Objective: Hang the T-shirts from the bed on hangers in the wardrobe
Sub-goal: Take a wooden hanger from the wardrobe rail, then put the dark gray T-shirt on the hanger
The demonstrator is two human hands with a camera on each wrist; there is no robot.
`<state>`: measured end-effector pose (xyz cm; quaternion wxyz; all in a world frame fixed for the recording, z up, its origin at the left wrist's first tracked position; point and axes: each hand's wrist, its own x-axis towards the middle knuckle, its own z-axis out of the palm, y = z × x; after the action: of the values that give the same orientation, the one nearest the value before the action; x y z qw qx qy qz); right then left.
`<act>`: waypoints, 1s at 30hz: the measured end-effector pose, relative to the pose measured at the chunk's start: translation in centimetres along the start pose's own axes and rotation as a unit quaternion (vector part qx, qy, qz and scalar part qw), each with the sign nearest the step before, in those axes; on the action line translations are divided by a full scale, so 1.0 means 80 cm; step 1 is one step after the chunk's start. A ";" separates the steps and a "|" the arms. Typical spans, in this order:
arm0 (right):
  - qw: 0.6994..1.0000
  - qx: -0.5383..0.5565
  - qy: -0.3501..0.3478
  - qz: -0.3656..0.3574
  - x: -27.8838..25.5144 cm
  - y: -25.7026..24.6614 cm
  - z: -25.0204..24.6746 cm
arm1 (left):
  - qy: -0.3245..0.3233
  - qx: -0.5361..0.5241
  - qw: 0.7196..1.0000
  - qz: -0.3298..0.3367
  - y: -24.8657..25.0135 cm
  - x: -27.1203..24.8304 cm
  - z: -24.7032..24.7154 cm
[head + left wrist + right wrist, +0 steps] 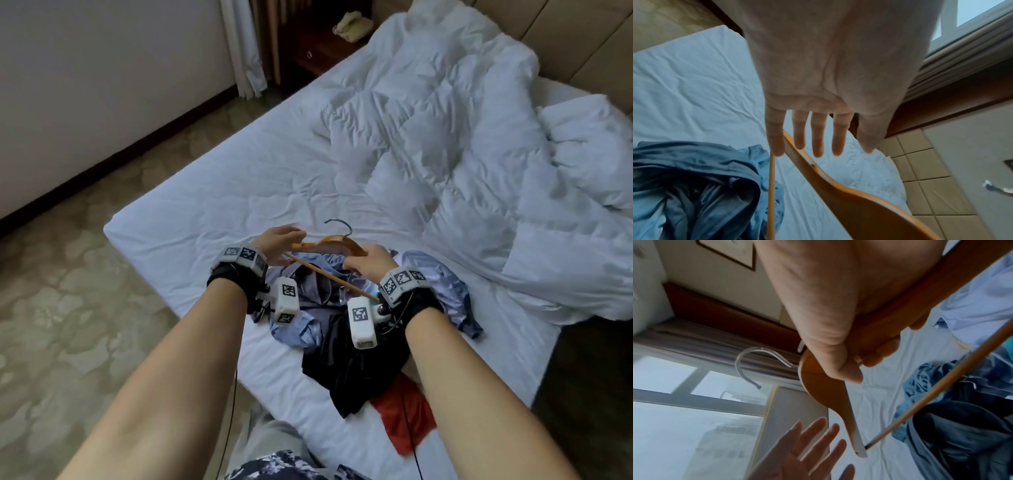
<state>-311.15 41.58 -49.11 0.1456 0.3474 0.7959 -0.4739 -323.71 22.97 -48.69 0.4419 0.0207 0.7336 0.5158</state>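
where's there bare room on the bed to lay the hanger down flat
Bare sheet lies between the bed's left edge, the rumpled duvet and the hands. Crowded: the clothes pile under the wooden hanger, which the right hand grips, left hand open beside it.

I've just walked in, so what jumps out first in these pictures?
A wooden hanger, gripped by the right hand above a heap of T-shirts at the near end of the bed. The left hand is open at the hanger's other end. A rumpled white duvet fills the far side.
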 end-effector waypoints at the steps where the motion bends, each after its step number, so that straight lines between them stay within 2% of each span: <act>1: 1.000 0.001 0.004 0.007 0.013 -0.001 0.006 | 0.014 -0.016 1.000 -0.013 -0.004 0.015 -0.009; 6: 0.999 -0.017 -0.007 0.041 0.067 -0.004 0.035 | 0.137 -0.069 0.986 -0.068 -0.038 0.088 -0.035; 12: 0.993 -0.071 -0.049 0.075 0.114 0.001 0.067 | 0.131 -0.047 0.980 -0.141 -0.111 0.155 -0.048; 17: 0.993 -0.057 -0.020 0.105 0.144 0.026 0.089 | 0.101 0.001 0.976 -0.191 -0.161 0.194 -0.043; 21: 0.993 -0.035 0.003 0.117 0.161 0.043 0.100 | 0.060 0.102 0.978 -0.172 -0.177 0.216 -0.033; 23: 0.993 -0.012 0.004 0.121 0.168 0.053 0.108 | 0.010 0.159 0.974 -0.162 -0.181 0.227 -0.028; 25: 0.991 0.025 0.003 0.131 0.173 0.064 0.118 | -0.036 0.258 0.955 -0.145 -0.189 0.240 -0.024; 27: 0.990 0.037 -0.005 0.137 0.177 0.076 0.127 | -0.054 0.353 0.927 -0.118 -0.194 0.250 -0.019; 30: 0.989 0.035 -0.010 0.146 0.183 0.087 0.135 | -0.073 0.402 0.907 -0.107 -0.193 0.259 -0.013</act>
<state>-317.89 40.57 -67.37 0.2083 0.4600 0.7181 -0.4789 -330.45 25.03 -73.58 0.5015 0.1555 0.8420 0.1242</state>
